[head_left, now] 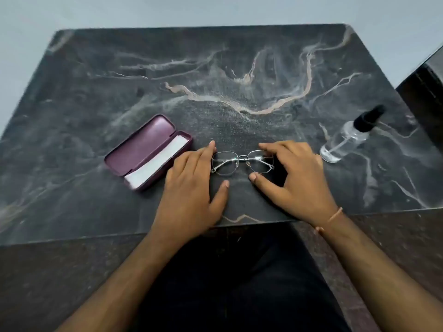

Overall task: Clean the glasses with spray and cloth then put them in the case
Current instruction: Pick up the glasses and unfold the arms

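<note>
Glasses [242,162]: thin metal frame, clear lenses, temples folded, flat on the marble table [239,68] between our fingertips. Left hand [191,188] and right hand [294,178] spread, fingers touching the frame ends, gripping nothing. Open purple case [146,152], white cloth [155,164] inside, just left of left fingers; spray bottle [347,137] right. Near table edge under our wrists; far side free.

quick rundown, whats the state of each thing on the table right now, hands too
glasses: flat on the table, temples seemingly folded, between both hands
case: open, lid back
cloth: white, lying inside the case
spray bottle: upright, black cap on, clear
left hand: fingers spread, fingertips at the frame's left end
right hand: curled at the frame's right end, not closed
table: dark marble
</note>
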